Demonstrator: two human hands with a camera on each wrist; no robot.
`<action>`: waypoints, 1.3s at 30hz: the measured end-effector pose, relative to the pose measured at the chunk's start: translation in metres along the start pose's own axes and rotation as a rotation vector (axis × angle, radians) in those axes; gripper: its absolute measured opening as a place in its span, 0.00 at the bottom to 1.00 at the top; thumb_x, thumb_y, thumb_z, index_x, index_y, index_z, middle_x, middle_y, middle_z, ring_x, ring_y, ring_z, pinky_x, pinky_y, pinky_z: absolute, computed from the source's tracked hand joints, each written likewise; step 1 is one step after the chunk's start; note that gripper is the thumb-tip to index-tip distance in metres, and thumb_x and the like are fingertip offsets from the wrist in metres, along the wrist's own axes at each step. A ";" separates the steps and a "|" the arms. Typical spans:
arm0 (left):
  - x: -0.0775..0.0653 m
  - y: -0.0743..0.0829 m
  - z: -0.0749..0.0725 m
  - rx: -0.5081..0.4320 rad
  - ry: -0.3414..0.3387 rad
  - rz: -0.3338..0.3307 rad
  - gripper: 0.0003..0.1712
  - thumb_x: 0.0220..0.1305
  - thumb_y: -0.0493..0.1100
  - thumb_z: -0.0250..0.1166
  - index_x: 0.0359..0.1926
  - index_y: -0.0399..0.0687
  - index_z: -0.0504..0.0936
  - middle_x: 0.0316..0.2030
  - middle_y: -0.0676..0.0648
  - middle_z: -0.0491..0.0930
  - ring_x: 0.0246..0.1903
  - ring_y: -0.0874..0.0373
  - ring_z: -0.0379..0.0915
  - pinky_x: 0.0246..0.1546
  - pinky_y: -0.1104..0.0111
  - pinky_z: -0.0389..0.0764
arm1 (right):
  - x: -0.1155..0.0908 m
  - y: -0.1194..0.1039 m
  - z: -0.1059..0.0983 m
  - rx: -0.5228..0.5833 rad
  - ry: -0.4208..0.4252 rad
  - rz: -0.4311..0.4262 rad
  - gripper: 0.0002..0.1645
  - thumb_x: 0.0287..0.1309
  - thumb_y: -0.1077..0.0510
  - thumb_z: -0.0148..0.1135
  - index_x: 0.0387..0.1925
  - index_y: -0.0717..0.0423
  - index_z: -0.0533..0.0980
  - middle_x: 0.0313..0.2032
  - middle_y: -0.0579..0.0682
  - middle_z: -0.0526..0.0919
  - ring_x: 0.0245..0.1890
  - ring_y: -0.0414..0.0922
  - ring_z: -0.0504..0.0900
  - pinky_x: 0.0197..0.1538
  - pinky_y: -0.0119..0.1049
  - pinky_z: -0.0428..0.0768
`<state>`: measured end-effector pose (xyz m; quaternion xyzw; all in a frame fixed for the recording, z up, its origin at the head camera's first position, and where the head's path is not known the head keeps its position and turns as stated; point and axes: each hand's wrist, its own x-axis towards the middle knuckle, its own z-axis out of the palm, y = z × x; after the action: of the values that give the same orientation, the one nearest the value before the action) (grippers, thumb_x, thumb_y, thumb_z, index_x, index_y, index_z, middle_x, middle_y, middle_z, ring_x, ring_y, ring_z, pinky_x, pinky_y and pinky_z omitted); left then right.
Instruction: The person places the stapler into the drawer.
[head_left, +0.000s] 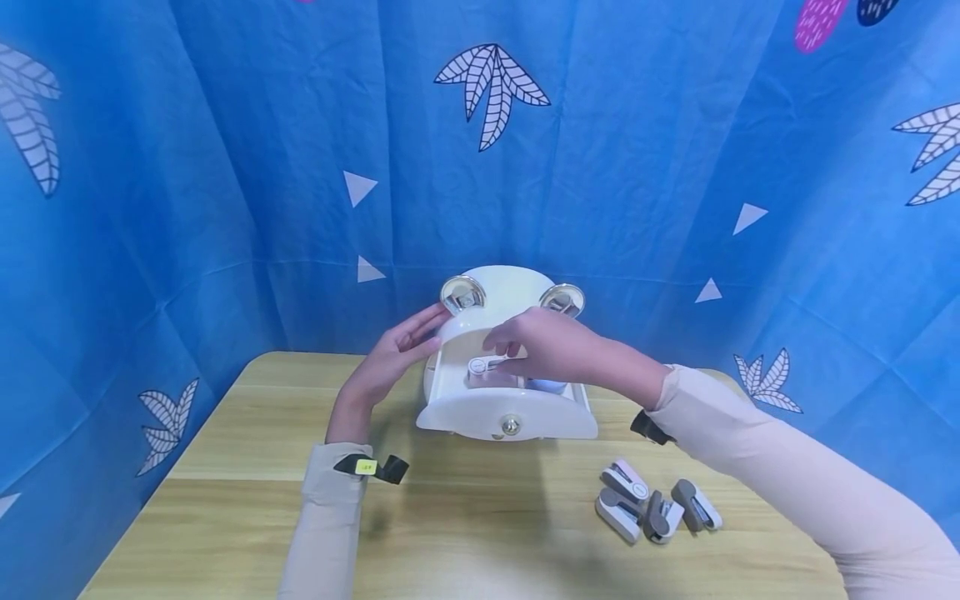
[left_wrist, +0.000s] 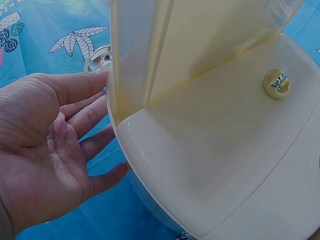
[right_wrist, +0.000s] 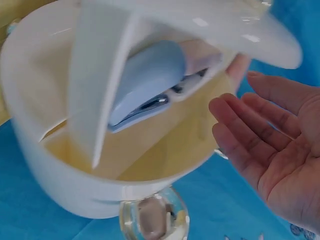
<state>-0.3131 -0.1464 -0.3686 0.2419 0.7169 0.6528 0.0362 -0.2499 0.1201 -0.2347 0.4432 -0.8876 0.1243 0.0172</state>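
Observation:
A white box (head_left: 506, 287) with rounded sides stands with its drawer (head_left: 468, 410) pulled out, a gold knob (left_wrist: 276, 84) on the front. Inside the drawer lie a pinkish stapler (head_left: 495, 377) and a light blue stapler (right_wrist: 145, 75), side by side. My right hand (head_left: 551, 343) is over the drawer by the pinkish stapler, its fingers loosely bent; in the right wrist view no object is between them. At the box's left side, my left hand (head_left: 396, 357) rests its fingertips on the white wall, fingers spread and thumb near the rim.
Several grey and white staplers (head_left: 663, 517) lie grouped on the wooden table (head_left: 247, 517), right of the drawer. Two round gold-rimmed pieces (head_left: 462, 293) stick up from the box top. A blue patterned curtain (head_left: 315, 167) hangs behind and along both sides.

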 end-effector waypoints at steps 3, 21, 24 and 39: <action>0.000 -0.002 0.000 -0.005 0.000 0.005 0.35 0.75 0.46 0.61 0.79 0.59 0.61 0.76 0.52 0.66 0.79 0.54 0.52 0.77 0.45 0.57 | -0.008 -0.005 -0.004 0.032 0.049 -0.023 0.15 0.61 0.62 0.71 0.50 0.59 0.85 0.45 0.54 0.91 0.41 0.44 0.90 0.49 0.42 0.88; 0.001 -0.002 0.000 -0.015 -0.002 0.021 0.36 0.75 0.46 0.61 0.79 0.56 0.60 0.76 0.51 0.66 0.78 0.54 0.54 0.77 0.46 0.57 | -0.081 -0.028 0.071 0.778 0.080 -0.008 0.12 0.71 0.59 0.60 0.47 0.61 0.84 0.36 0.54 0.91 0.34 0.42 0.89 0.40 0.39 0.89; 0.000 -0.002 0.001 -0.017 0.000 0.019 0.36 0.75 0.46 0.61 0.79 0.56 0.60 0.76 0.51 0.66 0.79 0.54 0.54 0.78 0.46 0.56 | -0.084 -0.027 0.093 0.864 0.081 0.093 0.14 0.74 0.58 0.57 0.45 0.63 0.84 0.32 0.58 0.89 0.29 0.45 0.89 0.36 0.41 0.89; 0.001 -0.001 0.002 -0.012 0.005 0.008 0.36 0.75 0.46 0.61 0.79 0.57 0.60 0.76 0.51 0.66 0.79 0.53 0.53 0.77 0.44 0.56 | -0.076 -0.027 0.121 0.997 0.314 0.349 0.24 0.77 0.52 0.53 0.44 0.71 0.82 0.29 0.66 0.88 0.25 0.45 0.88 0.34 0.42 0.89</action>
<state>-0.3135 -0.1444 -0.3700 0.2428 0.7120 0.6580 0.0335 -0.1731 0.1351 -0.3575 0.2203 -0.7684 0.5951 -0.0833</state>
